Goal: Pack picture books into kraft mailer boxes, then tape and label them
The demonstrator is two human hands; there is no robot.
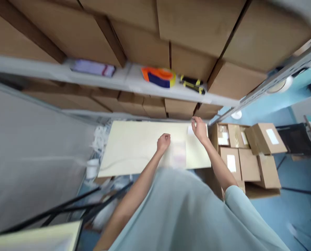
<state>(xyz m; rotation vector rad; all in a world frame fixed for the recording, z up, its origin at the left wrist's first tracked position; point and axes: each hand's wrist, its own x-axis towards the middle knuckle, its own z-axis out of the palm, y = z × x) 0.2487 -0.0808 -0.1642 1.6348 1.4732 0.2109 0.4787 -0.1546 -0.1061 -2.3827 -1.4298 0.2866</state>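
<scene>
Tabletop [134,143] at centre looks smooth, matt. Shelved boxes [197,21] at 12 o'clock: matt cardboard. Shirt [189,212] at 6 o'clock: soft, matt cloth.

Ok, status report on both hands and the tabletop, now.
Left hand curled over cream tabletop, grip unclear. Right hand half-curled near white slip, contact unclear. Blurred pinkish-white item on tabletop, near light-blue shirt.

Single head cam, super wide, aimed forward and steeply down: light blue shirt [186,212] right up close at the bottom, left hand [163,142] and right hand [200,129] mid-frame over the surface [131,144], shelf [133,81] cutting across up top, blue floor [271,219] farther off at right.
</scene>
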